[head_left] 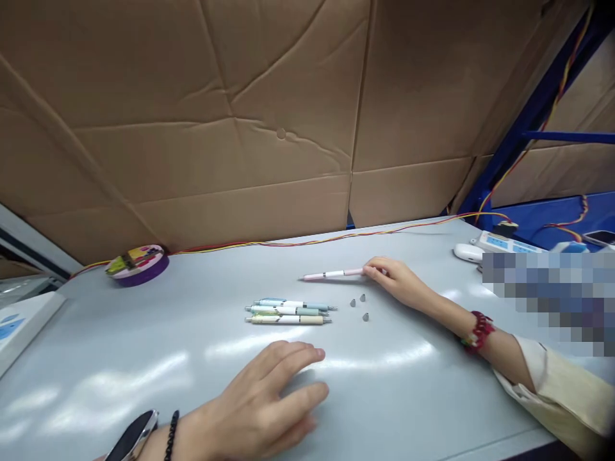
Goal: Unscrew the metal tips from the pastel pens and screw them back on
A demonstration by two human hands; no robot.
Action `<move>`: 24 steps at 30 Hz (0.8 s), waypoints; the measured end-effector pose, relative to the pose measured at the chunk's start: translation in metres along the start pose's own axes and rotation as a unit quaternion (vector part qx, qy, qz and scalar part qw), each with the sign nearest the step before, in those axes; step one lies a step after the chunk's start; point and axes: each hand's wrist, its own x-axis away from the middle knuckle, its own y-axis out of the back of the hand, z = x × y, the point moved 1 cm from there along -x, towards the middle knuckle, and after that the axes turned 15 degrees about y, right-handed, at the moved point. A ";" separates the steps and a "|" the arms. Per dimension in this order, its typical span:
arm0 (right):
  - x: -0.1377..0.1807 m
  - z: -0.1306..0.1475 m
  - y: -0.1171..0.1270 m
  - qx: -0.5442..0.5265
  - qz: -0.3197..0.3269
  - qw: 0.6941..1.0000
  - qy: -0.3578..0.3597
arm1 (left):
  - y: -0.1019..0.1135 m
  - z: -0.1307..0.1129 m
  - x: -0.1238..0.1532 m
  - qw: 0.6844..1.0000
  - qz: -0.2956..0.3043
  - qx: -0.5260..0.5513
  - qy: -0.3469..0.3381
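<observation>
My right hand (398, 282) reaches out over the grey table (144, 358), fingertips closed on the end of a pink and white pen (334, 274) that lies flat. A red bracelet and a cream sleeve show on that arm. Just in front of it lie three small metal pen tips (361, 305). Left of them, three pens (288, 310) lie side by side in a row. My left hand (269, 403) rests flat on the table near the front edge, fingers stretched out, holding nothing; a watch and a black bead bracelet sit on its wrist.
A round purple tin (138, 264) sits at the back left. A red-yellow wire (307, 241) runs along the foot of the cardboard wall (269, 128). A power strip (500, 243) and a white oval object (468, 251) lie at the back right, a white box (24, 320) at the left edge.
</observation>
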 end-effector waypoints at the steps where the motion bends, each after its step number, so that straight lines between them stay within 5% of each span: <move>1: 0.001 -0.004 0.000 0.000 0.019 1.000 0.008 | 0.000 0.000 0.000 1.000 -0.001 0.004 0.004; 5: 0.005 -0.009 -0.001 0.036 0.064 0.997 0.029 | 0.001 0.000 -0.002 1.000 0.007 0.017 0.013; 9: 0.007 0.018 -0.004 0.124 -0.059 0.987 0.090 | -0.001 0.001 -0.003 0.995 0.032 0.065 0.070; 11: 0.011 0.048 -0.012 0.135 -0.105 0.953 0.250 | -0.002 0.002 -0.003 0.986 0.051 0.112 0.112; 15: 0.025 0.106 -0.038 0.148 0.005 0.848 0.509 | -0.004 0.001 -0.003 0.966 0.047 0.182 0.179; 18: 0.033 0.124 -0.050 0.137 0.020 0.825 0.548 | -0.006 -0.001 -0.001 0.961 0.052 0.207 0.178; 24: 0.035 0.122 -0.052 0.128 0.020 0.830 0.542 | -0.008 0.001 -0.001 0.940 0.071 0.248 0.221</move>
